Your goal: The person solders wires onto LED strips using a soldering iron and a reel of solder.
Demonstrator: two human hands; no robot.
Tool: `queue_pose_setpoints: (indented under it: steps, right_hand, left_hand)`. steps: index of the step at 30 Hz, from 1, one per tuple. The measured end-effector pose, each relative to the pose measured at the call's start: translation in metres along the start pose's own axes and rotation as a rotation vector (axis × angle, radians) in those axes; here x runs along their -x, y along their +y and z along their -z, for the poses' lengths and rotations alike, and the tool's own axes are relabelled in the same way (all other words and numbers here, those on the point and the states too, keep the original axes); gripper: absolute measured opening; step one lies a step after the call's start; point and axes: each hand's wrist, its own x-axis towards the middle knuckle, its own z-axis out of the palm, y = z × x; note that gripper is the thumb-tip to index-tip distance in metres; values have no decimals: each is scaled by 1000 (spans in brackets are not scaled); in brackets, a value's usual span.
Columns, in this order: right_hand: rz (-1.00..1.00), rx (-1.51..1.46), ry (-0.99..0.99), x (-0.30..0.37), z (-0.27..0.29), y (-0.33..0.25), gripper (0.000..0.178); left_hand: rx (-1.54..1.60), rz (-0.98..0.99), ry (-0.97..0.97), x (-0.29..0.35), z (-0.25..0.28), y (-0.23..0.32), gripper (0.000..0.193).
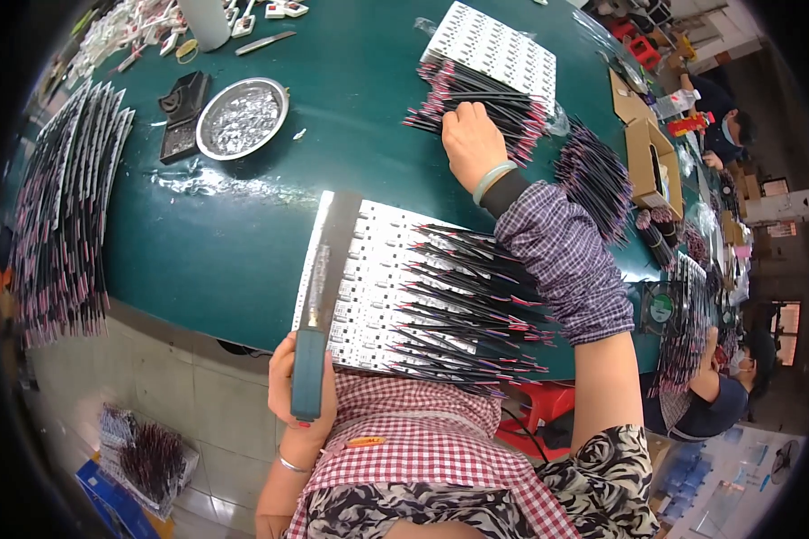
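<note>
Board (pixel 373 292) at near edge of table (pixel 207 278), I judge for close work; left hand (pixel 283 384) clamped on teal-handled tool (pixel 309 370); right hand (pixel 473 145) curled over wires (pixel 496 90), heaped within reach; pinch I cannot tell

It's an electronics assembly workshop, this! White circuit-board panels (pixel 361 301) bristling with black wires (pixel 463 310) line the big green worktable (pixel 360 117), wire bundles (pixel 593 180) lie alongside, and co-workers (pixel 726 409) are over to the right.
</note>
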Motion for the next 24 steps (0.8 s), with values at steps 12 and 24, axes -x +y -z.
queue_pose_setpoints:
  steps: [12, 24]
  right_hand:
    - [-265, 12, 108, 3, -21, -25, 10]
    - [-219, -106, 95, 9, -22, -21, 12]
  left_hand:
    - [-295, 314, -31, 0, 20, -18, 36]
    - [-108, 68, 139, -6, 4, -16, 31]
